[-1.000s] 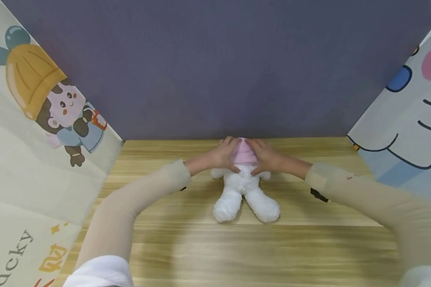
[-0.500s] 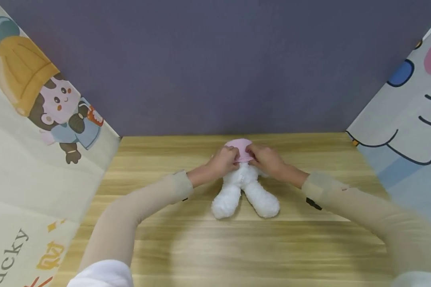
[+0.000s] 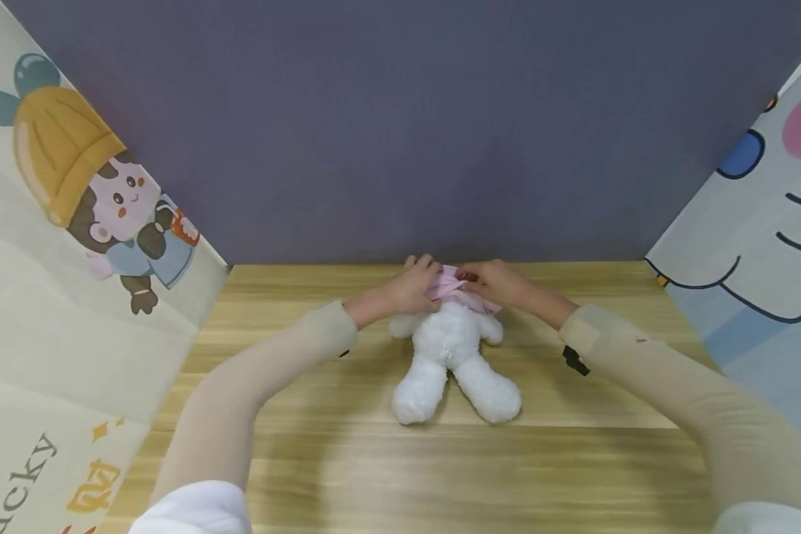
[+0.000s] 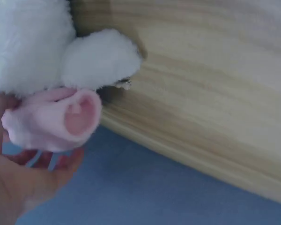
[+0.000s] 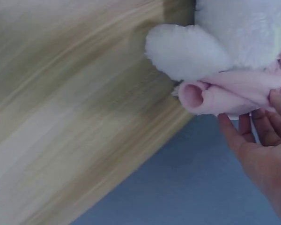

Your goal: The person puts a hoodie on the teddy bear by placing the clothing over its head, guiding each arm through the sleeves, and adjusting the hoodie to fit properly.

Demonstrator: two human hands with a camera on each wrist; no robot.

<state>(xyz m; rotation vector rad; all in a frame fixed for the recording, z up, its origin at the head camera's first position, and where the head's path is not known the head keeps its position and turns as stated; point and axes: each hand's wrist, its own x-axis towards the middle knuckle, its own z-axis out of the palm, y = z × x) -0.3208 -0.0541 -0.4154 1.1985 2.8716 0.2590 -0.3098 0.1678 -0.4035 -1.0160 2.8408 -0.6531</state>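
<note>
A white plush toy (image 3: pixel 449 337) lies on the wooden tabletop, legs toward me and arms out to the sides. Its head end is hidden behind a bunched pink doll garment (image 3: pixel 449 283). Sleeve-like tubes stick out of the garment in both wrist views. My left hand (image 3: pixel 414 285) grips its left side, with the thumb near the plush and the fingers (image 4: pixel 65 166) beneath the cloth. On the other side, my right hand (image 3: pixel 500 285) pinches a fold of the pink garment (image 5: pixel 243 91) between thumb and fingers.
The wooden tabletop (image 3: pixel 427 475) ends at a dark grey-blue panel (image 3: pixel 434 133) just beyond the toy. Printed cartoon panels stand on the left (image 3: pixel 73 356) and right (image 3: pixel 754 237).
The pink garment has gone from a smooth cap shape to a gathered, folded bunch. More of the toy's upper body and both its arms show than half a second ago.
</note>
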